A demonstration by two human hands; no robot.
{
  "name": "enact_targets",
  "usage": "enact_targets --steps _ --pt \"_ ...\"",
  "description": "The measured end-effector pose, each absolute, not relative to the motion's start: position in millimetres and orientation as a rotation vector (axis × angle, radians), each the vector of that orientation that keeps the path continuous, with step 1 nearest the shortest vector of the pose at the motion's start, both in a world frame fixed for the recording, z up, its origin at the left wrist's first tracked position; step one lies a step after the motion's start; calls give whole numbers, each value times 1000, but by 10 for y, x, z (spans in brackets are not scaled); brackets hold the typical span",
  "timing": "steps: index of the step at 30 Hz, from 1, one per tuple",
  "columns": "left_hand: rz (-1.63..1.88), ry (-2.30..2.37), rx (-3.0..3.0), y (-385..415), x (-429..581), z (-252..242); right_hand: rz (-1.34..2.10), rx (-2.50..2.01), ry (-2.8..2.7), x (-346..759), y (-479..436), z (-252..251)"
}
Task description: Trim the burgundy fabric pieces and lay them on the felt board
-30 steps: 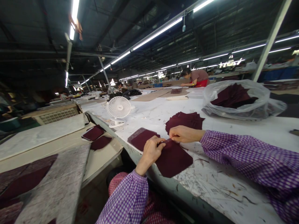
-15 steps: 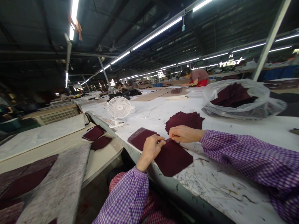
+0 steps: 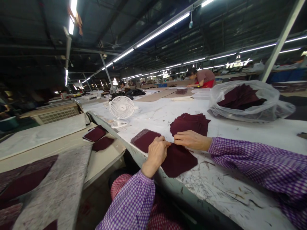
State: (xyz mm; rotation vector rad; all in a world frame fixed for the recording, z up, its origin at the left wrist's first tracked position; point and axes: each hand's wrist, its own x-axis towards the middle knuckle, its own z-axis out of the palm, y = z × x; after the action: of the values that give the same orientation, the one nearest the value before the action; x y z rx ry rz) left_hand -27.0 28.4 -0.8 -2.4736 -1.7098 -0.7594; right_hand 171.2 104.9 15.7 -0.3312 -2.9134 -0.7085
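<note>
Left hand [image 3: 157, 152] pinches the maroon fabric [image 3: 179, 162] along the surface's [image 3: 225, 188] near edge; right hand [image 3: 191, 140] beside it, grip unclear; fan [image 3: 122, 107] hub mark illegible.

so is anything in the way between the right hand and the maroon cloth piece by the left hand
Nothing visible: the right hand is right at the far edge of the maroon cloth piece, next to the left hand. The fanned maroon stack lies beyond, not between.
</note>
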Motion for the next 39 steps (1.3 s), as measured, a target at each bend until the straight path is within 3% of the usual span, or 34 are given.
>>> enact_targets --steps 5,12,17,25,30,33,39 --pt "-765 -1665 -2462 290 -274 -36 -635 -458 -2911 1830 1055 205" --pt "-807 -1664 -2479 305 -279 -33 15 -523 -2771 1635 839 251" --pt "-1042 -1683 -2519 232 -476 -84 111 -540 -2786 1583 756 203" --pt "-953 -1522 -2475 51 -652 -94 82 -607 -2947 1569 746 357" --pt "-818 -1469 -2422 47 -644 -108 -272 -701 -3128 1379 594 524" --pt "-917 -1518 -2437 40 -686 -139 -443 -702 -3198 1254 545 593" --pt "-1146 -1608 -2442 -21 -772 -162 -439 -603 -3205 1194 591 606"
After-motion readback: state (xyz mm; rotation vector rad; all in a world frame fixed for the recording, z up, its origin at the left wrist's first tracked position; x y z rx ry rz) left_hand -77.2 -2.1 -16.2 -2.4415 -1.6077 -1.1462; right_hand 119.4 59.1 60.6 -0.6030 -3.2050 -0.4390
